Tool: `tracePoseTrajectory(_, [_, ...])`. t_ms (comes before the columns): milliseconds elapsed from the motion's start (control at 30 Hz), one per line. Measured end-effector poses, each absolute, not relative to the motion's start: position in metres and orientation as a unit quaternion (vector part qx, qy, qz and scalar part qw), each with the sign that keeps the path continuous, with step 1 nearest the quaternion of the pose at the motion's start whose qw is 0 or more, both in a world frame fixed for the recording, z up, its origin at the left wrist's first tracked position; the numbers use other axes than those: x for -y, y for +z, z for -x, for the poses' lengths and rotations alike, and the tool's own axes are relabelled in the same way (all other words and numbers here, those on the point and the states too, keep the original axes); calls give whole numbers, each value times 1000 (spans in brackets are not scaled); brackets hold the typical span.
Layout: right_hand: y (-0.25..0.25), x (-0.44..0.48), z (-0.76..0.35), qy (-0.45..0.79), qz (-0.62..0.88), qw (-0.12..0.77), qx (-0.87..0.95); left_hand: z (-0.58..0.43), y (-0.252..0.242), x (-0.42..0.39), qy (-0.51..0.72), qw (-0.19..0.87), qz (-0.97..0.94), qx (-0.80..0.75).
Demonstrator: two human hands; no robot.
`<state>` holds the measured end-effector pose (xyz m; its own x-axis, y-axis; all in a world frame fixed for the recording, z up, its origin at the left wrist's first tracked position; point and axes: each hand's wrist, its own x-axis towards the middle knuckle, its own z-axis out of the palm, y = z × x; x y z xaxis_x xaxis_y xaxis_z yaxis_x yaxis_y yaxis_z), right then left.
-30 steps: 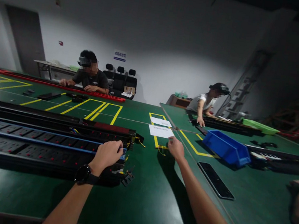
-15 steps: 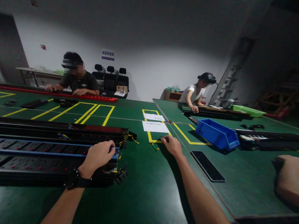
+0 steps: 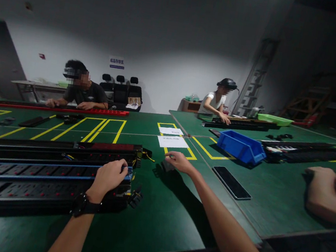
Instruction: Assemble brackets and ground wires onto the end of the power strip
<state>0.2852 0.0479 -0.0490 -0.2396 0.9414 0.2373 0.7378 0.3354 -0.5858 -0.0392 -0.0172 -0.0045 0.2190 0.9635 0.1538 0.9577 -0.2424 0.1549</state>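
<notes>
My left hand (image 3: 109,178), with a black watch on the wrist, is curled over the right end of a long black power strip (image 3: 37,178) with red switches and a blue stripe. Loose wires (image 3: 135,197) stick out of that end. My right hand (image 3: 178,161) reaches forward over the green table (image 3: 166,218). Its fingers are closed on a small dark part (image 3: 166,166) just in front of two white paper sheets (image 3: 172,141) and yellow floor-tape marks.
A second black strip (image 3: 57,149) lies behind the first. A blue bin (image 3: 240,147) and a flat black plate (image 3: 231,182) sit to the right. Another person's forearm (image 3: 324,195) rests at the right edge. Two people work at far tables.
My right hand pulled back and to the left from the paper sheets, now holding a small dark part. My view swung right. The left hand stayed on the strip's end.
</notes>
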Motion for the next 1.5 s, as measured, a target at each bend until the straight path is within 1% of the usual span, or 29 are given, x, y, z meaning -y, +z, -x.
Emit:
tracePoseTrajectory(67, [-48,-42,-273,189,546,233,783,39,-4,17,109,13,-782,-613])
tracePoseTrajectory(133, [-45,-37,-265,119,592,204,771,39,-4,17,110,14,-781,-614])
tracePoseTrajectory(233, [-40,-35,-261,-9,669,204,715,39,-4,17,111,18,-779,-617])
tracePoseTrajectory(300, [-41,-36,-263,-49,686,198,699,40,-5,17,111,18,-779,-616])
tracePoseTrajectory(467, [-55,-41,-268,-60,680,136,718,40,-7,16,109,10,-778,-618])
tracePoseTrajectory(567, [-59,-42,-269,-47,674,131,726,39,-7,16,106,4,-776,-621])
tracePoseTrajectory(667, [-55,-40,-267,-53,668,150,727,39,-6,16,108,3,-779,-618])
tracePoseTrajectory(733, [-50,-37,-262,-74,648,178,736,39,-6,17,107,5,-778,-618])
tracePoseTrajectory(900, [-36,-21,-232,-172,522,277,788,41,-6,18,119,0,-783,-610])
tracePoseTrajectory(1033, [-34,-8,-203,-222,397,329,828,38,-6,20,193,2,-807,-558])
tracePoseTrajectory(1167, [-36,3,-183,-237,330,345,846,29,-6,23,289,51,-835,-465])
tracePoseTrajectory(1267, [-38,9,-176,-235,310,353,851,24,-8,24,316,67,-840,-436])
tracePoseTrajectory(1367, [-37,12,-174,-227,313,367,846,25,-8,23,317,74,-840,-434])
tracePoseTrajectory(1500, [-38,9,-180,-196,359,405,817,30,-7,24,286,66,-815,-499])
